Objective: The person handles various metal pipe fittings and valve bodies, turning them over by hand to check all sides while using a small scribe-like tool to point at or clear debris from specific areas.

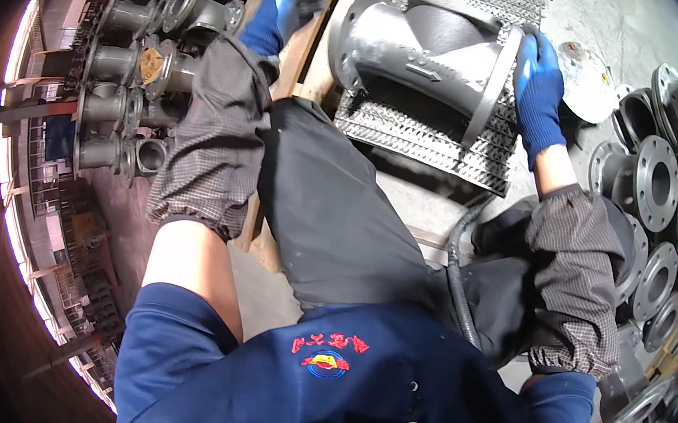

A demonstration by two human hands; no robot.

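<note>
A grey flanged pipe casting (413, 54) lies on its side on a ridged metal block (444, 152), with a round flange at each end. My right hand (539, 76), in a blue knit glove with a paler coating, is at its right flange, the fingers curled over the rim. Away from the casting, my left hand (295, 2), gloved alike, is raised over a wooden pallet (315, 60) left of the left flange. Its fingers are stretched out and nothing shows in them.
Several grey flanged fittings (111, 60) are stacked at the left, one with a yellow tag. More flanged pipe pieces (656, 183) crowd the right side. A round pale disc (580, 84) is beyond my right hand. A dark hose (457, 265) runs beside my leg.
</note>
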